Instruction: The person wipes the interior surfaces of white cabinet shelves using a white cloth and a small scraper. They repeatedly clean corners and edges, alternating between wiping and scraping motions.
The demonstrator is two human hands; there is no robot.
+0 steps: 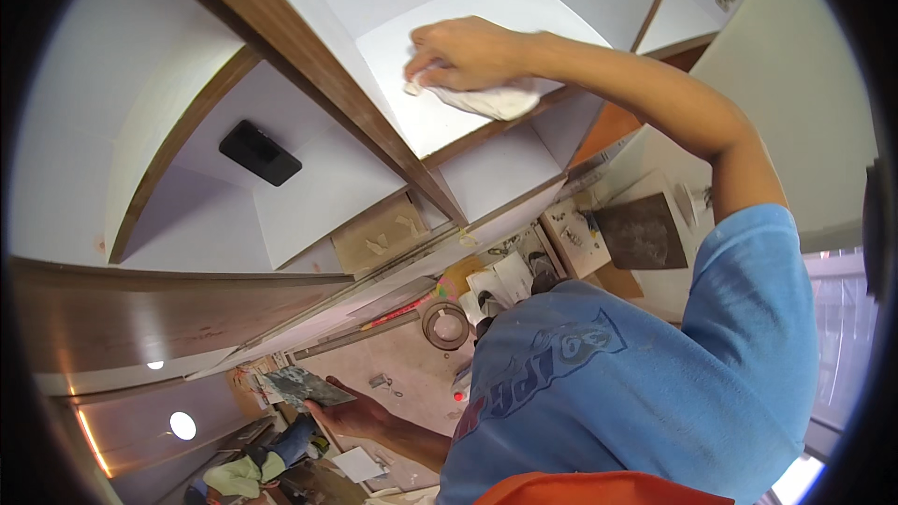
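Inside an open white-lined wooden cabinet, my right hand [470, 52] grips a bunched white cloth [501, 102] against a white shelf surface [393, 84]. The cloth hangs out below my palm, close to the brown wooden edge of the shelf [477, 142]. Lower down on the left, my left hand [354, 410] holds a thin flat piece with a mottled grey-green face [302, 386]. My fingers lie along one edge of it, away from the cabinet. What the piece is made of is hard to tell.
A black rectangular device [261, 153] sits in the left compartment. A brown wooden divider [337, 98] runs between compartments. Below lie a brown tape-like ring [445, 325], papers [508, 277] and a dark panel [642, 233]. Another person [245, 470] is at lower left.
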